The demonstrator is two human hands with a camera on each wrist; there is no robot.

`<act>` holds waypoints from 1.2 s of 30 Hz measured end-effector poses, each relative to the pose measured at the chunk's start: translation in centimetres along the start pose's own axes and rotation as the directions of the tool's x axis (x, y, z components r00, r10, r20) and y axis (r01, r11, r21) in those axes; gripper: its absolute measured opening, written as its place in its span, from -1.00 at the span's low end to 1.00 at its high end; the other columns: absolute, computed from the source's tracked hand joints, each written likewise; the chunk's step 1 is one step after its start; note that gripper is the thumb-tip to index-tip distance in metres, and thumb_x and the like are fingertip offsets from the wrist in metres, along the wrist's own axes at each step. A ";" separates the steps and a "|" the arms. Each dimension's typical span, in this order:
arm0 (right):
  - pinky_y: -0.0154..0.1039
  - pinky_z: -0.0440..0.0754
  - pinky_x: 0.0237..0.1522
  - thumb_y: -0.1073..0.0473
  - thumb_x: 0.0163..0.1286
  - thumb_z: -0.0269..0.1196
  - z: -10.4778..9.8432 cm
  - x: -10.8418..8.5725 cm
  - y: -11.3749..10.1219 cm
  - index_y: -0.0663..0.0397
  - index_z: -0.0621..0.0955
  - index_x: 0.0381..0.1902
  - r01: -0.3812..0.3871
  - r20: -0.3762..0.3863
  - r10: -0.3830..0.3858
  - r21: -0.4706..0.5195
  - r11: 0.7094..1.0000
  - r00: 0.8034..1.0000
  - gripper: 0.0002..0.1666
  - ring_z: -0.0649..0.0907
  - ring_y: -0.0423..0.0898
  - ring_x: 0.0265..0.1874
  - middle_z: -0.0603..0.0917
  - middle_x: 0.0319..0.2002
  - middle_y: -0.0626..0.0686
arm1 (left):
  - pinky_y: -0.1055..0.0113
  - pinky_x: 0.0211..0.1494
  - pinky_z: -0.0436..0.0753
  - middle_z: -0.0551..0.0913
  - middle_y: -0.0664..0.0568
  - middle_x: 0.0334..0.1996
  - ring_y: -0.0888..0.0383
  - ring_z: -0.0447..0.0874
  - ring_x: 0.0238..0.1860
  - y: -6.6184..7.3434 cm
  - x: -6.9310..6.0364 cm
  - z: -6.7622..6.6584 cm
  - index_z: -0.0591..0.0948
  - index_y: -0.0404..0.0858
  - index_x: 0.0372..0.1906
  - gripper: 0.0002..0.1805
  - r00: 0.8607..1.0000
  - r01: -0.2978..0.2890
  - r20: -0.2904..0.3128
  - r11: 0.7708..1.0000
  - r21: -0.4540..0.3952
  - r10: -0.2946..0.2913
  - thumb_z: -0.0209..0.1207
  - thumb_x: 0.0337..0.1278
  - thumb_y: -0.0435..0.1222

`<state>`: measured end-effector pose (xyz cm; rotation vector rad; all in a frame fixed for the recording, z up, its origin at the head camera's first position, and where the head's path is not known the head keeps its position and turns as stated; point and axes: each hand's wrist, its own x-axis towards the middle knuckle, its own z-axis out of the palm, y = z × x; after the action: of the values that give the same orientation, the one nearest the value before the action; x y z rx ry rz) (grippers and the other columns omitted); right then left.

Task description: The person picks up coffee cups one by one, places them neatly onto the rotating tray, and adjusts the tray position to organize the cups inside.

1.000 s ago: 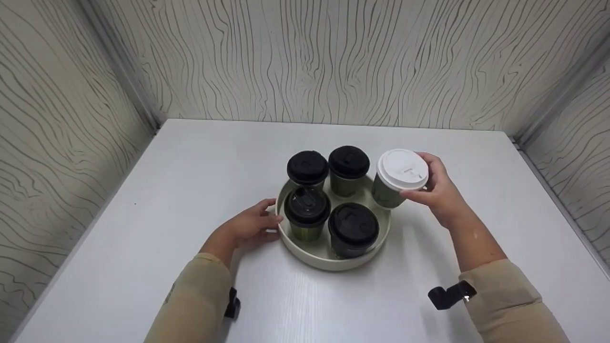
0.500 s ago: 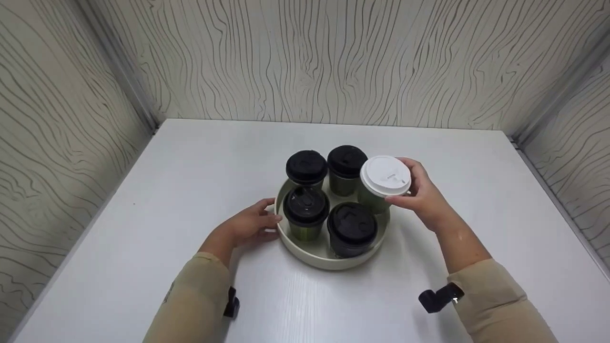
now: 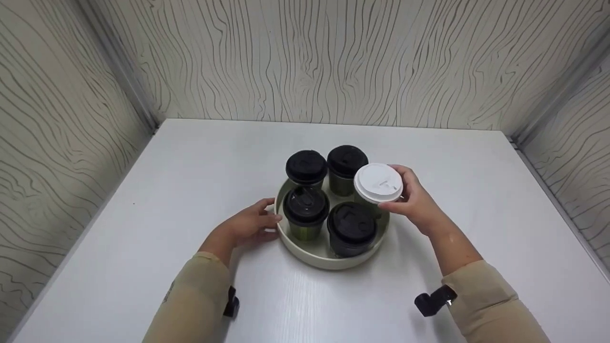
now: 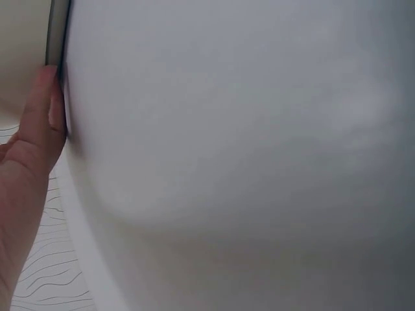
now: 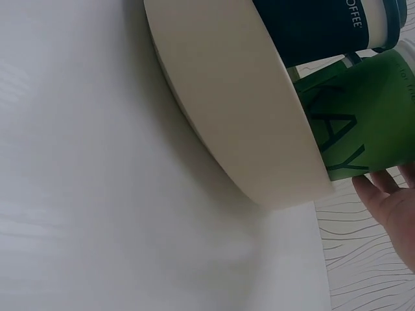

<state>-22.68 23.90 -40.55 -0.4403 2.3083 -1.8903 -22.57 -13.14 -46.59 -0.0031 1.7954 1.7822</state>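
In the head view my right hand (image 3: 405,197) grips a paper coffee cup with a white lid (image 3: 379,182), at the right side of a round cream tray (image 3: 329,263). The right wrist view shows this cup's green wall (image 5: 369,116) just inside the tray wall, its base hidden. My left hand (image 3: 248,223) holds the tray's left edge, thumb at the wall. Black-lidded coffee cups stand in the tray: back left (image 3: 306,167), back right (image 3: 347,162), front left (image 3: 306,209) and front right (image 3: 352,226).
A white table (image 3: 200,162) bears the tray. Patterned wall panels (image 3: 305,62) rise behind it and at both sides. A small black device (image 3: 433,300) is fixed at the right sleeve, another (image 3: 232,303) at the left.
The right hand has carried the white-lidded cup leftward and down, from above the tray's right rim to within it. My left hand and the tray have stayed almost still.
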 end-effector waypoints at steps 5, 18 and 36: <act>-0.49 0.34 0.08 0.40 -0.02 0.38 0.1 -0.1 0.4 0.14 0.06 0.31 -0.003 0.006 0.003 0.005 1.000 1.000 0.02 0.27 -0.10 0.19 0.22 0.26 0.09 | 0.18 0.06 0.54 0.36 -0.21 0.10 0.05 0.52 0.01 0.0 0.0 -0.1 0.16 -0.07 0.35 -0.28 1.000 -0.004 0.005 1.000 0.015 0.004 0.21 0.10 -0.24; -0.53 0.24 0.14 0.35 -0.02 0.40 0.3 -0.5 1.7 0.12 0.04 0.32 -0.043 0.011 0.043 0.012 0.999 0.999 0.04 0.21 -0.08 0.26 0.20 0.29 0.07 | 0.17 0.03 0.56 0.38 -0.19 0.07 0.04 0.55 -0.04 0.1 0.0 0.2 0.16 -0.04 0.36 -0.26 1.000 0.020 -0.018 1.000 0.021 -0.019 0.22 0.09 -0.23; -0.54 0.26 0.12 0.40 -0.03 0.39 -0.1 -0.5 1.8 0.16 0.03 0.32 -0.046 0.021 0.045 0.010 0.999 0.999 0.06 0.25 -0.12 0.22 0.21 0.29 0.11 | 0.17 0.03 0.56 0.34 -0.21 0.09 0.03 0.56 -0.03 0.1 0.3 0.3 0.15 -0.04 0.35 -0.25 1.000 0.021 -0.014 1.000 -0.005 -0.021 0.23 0.07 -0.24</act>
<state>-22.49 24.41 -42.36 -0.4006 2.2742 -1.8676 -22.71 -12.76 -46.57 -0.0361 1.7942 1.7758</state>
